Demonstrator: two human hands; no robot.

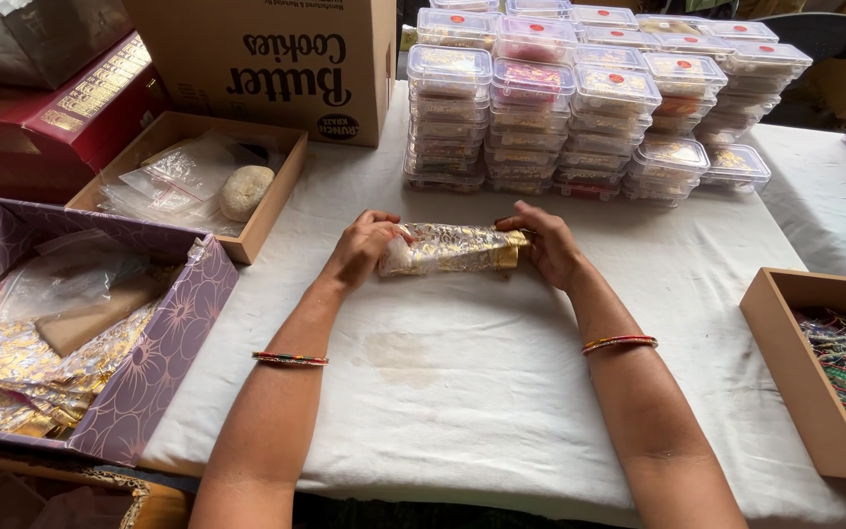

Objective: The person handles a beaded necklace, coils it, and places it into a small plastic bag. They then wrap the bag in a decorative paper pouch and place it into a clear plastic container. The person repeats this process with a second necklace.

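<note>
White-clothed tabletop (462, 392) at frame centre: a light, crinkly, slippery gold-patterned cellophane roll (450, 249) is pinched at both ends by left hand (362, 250) and right hand (547, 245) fingers; end grips are judged safest.

A table covered with a white cloth (462, 392), faintly stained near its middle. On it rest stacks of clear lidded plastic boxes (580, 108) at the back, a large cardboard carton (276, 59), an open brown tray (188, 181), a purple patterned box (164, 362) and a brown tray of threads (785, 362)
</note>
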